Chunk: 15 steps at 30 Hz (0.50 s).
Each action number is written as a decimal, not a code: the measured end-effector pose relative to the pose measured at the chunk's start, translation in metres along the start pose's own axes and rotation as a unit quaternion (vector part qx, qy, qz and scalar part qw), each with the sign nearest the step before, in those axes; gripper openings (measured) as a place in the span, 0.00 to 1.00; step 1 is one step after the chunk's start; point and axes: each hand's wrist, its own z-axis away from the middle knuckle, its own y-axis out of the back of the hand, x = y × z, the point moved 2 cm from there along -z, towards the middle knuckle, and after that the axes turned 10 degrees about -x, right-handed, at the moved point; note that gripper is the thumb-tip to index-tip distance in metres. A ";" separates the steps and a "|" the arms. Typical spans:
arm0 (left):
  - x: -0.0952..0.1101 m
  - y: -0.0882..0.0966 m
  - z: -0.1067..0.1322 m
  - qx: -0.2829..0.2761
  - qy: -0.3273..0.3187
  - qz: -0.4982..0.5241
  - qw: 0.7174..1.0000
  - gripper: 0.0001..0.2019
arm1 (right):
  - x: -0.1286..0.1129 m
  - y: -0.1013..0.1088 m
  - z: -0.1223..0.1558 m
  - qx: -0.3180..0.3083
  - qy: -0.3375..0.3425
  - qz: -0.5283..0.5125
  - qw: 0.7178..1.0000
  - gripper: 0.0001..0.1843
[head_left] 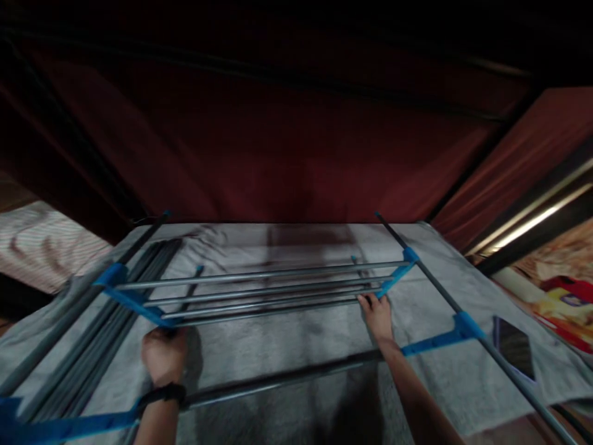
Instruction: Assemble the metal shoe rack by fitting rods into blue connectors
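A partly assembled rack of grey metal tubes and blue plastic brackets lies before me. My left hand, with a dark band at the wrist, is closed at the near end of the left blue bracket. Its fingertips are hidden. My right hand has its fingers closed at the right end of the nearest thin crossbar, close to the right blue bracket. Several parallel crossbars span the two brackets. A longer tube crosses nearer to me, passing under my right forearm, with a lower blue bracket at its right.
Several loose grey tubes lie bundled on the left. The rack rests on a pale cloth. A phone lies at the right, beyond the side tube. Dark red fabric hangs behind, with dark poles at both sides.
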 end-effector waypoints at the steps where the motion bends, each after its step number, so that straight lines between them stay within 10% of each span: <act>1: -0.002 -0.004 -0.005 -0.013 -0.006 -0.031 0.999 0.15 | 0.000 -0.001 0.000 -0.004 -0.001 0.003 1.000 0.27; 15: -0.004 0.006 -0.009 -0.023 -0.164 -0.072 0.983 0.16 | -0.002 -0.004 0.006 -0.012 -0.026 0.013 1.000 0.16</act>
